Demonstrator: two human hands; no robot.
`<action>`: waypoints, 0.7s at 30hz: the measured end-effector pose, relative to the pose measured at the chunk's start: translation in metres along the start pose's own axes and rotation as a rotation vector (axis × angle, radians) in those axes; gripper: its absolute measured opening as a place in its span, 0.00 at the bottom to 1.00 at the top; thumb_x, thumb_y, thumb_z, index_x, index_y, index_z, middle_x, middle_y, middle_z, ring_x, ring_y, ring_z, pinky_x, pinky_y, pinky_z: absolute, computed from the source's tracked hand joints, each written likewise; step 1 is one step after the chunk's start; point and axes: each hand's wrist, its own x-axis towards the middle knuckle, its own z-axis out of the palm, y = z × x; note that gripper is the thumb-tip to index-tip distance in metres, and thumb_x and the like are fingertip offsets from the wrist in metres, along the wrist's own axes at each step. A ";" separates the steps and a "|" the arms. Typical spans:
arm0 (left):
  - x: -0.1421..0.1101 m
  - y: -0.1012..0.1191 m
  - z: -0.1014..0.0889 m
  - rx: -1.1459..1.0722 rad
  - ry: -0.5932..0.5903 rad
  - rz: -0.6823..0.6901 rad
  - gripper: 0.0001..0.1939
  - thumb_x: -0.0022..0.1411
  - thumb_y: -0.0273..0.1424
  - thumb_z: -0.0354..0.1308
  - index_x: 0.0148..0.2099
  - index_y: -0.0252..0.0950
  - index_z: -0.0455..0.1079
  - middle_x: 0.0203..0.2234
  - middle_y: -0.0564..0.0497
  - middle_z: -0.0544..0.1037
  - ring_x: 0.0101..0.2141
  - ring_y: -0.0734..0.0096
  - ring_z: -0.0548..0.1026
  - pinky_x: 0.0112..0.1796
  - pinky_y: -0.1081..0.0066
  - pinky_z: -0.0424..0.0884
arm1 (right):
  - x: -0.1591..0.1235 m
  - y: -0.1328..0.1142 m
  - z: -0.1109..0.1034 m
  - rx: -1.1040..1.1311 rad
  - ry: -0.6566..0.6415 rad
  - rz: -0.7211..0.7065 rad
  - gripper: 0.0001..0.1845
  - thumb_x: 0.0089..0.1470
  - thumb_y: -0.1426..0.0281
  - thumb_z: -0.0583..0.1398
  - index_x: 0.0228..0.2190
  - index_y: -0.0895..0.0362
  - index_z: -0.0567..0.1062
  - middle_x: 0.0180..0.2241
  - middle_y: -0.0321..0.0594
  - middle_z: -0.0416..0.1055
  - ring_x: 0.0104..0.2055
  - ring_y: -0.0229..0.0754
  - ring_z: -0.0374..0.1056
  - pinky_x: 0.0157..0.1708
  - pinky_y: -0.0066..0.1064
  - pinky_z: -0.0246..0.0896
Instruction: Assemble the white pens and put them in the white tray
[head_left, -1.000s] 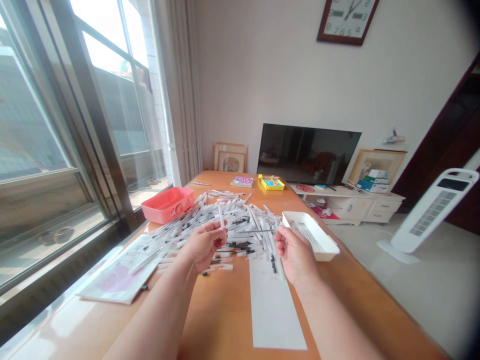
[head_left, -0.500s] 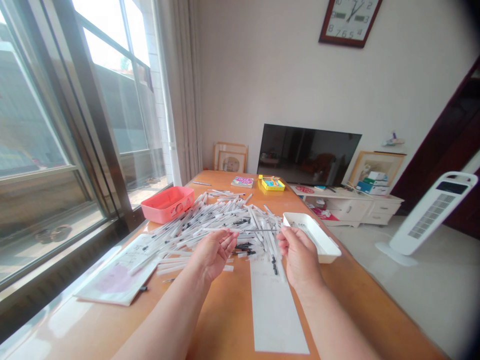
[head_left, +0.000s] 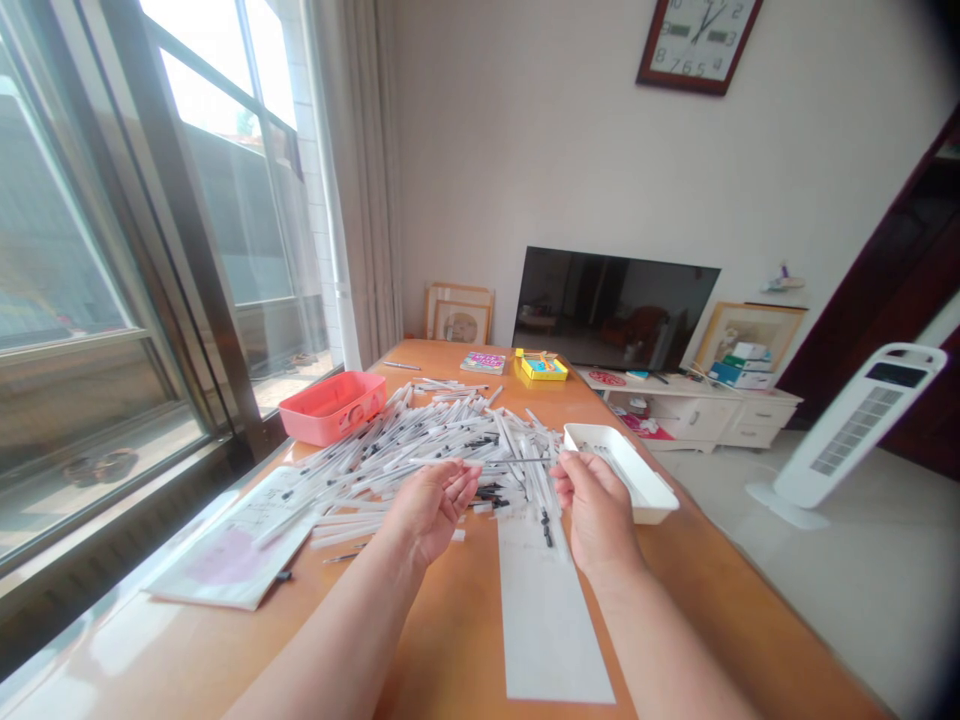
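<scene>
Between my two hands, level above the pile, runs a thin dark pen refill [head_left: 523, 461]. My right hand [head_left: 598, 505] pinches its right end. The fingers of my left hand [head_left: 435, 502] are closed at its left end, palm turned up, and a whitish pen barrel [head_left: 422, 461] pokes out on the far side of them. Below and beyond lies a broad heap of clear and white pen parts [head_left: 427, 430], with loose black caps [head_left: 491, 493] mixed in. A long white paper strip [head_left: 555, 620] lies on the table below my hands.
A pink basket [head_left: 322, 425] stands left of the heap, a white tray [head_left: 637, 480] to the right with thin parts inside. A booklet [head_left: 232, 550] lies at the left edge. Farther back are a yellow box [head_left: 545, 370] and a colourful book [head_left: 482, 362].
My left hand has shifted slightly right, toward my right hand, and less of the dark refill shows between them. The view has moved a little.
</scene>
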 end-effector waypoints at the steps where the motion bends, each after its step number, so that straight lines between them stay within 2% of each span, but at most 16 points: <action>1: 0.000 0.000 0.000 0.000 0.001 0.002 0.07 0.56 0.20 0.62 0.37 0.33 0.69 0.37 0.42 0.80 0.36 0.70 0.82 0.37 0.76 0.79 | 0.000 0.000 0.000 -0.007 -0.004 -0.004 0.15 0.48 0.57 0.68 0.28 0.56 0.75 0.25 0.37 0.73 0.25 0.34 0.62 0.22 0.26 0.55; 8: -0.010 -0.005 0.009 -0.045 -0.005 -0.040 0.06 0.57 0.20 0.62 0.37 0.32 0.70 0.36 0.41 0.80 0.37 0.68 0.82 0.39 0.75 0.79 | -0.004 0.001 0.002 -0.083 -0.039 0.007 0.16 0.50 0.56 0.67 0.29 0.55 0.76 0.27 0.37 0.75 0.26 0.35 0.63 0.24 0.26 0.57; 14: -0.018 -0.016 0.015 -0.097 -0.078 -0.056 0.07 0.55 0.18 0.63 0.36 0.32 0.72 0.35 0.43 0.80 0.39 0.64 0.82 0.39 0.74 0.80 | -0.017 0.004 0.010 -0.294 -0.201 -0.044 0.19 0.54 0.52 0.63 0.37 0.54 0.80 0.32 0.40 0.78 0.31 0.42 0.69 0.30 0.30 0.63; 17: -0.018 -0.022 0.015 -0.104 -0.114 -0.060 0.07 0.54 0.18 0.64 0.35 0.31 0.72 0.35 0.42 0.80 0.39 0.63 0.82 0.41 0.73 0.80 | -0.022 0.008 0.013 -0.407 -0.309 -0.123 0.19 0.57 0.55 0.61 0.43 0.52 0.81 0.40 0.43 0.80 0.40 0.48 0.73 0.40 0.36 0.67; 19: -0.018 -0.025 0.015 -0.102 -0.125 -0.059 0.07 0.54 0.18 0.64 0.36 0.30 0.72 0.35 0.41 0.80 0.39 0.64 0.82 0.42 0.72 0.79 | -0.023 0.010 0.013 -0.472 -0.359 -0.205 0.18 0.58 0.58 0.60 0.47 0.50 0.81 0.47 0.43 0.78 0.49 0.51 0.72 0.50 0.40 0.65; 21: -0.017 -0.026 0.015 -0.096 -0.132 -0.060 0.06 0.55 0.18 0.64 0.36 0.30 0.71 0.36 0.40 0.80 0.39 0.64 0.82 0.42 0.72 0.79 | -0.022 0.011 0.012 -0.546 -0.397 -0.280 0.19 0.59 0.62 0.59 0.50 0.50 0.79 0.51 0.44 0.76 0.54 0.52 0.70 0.56 0.43 0.61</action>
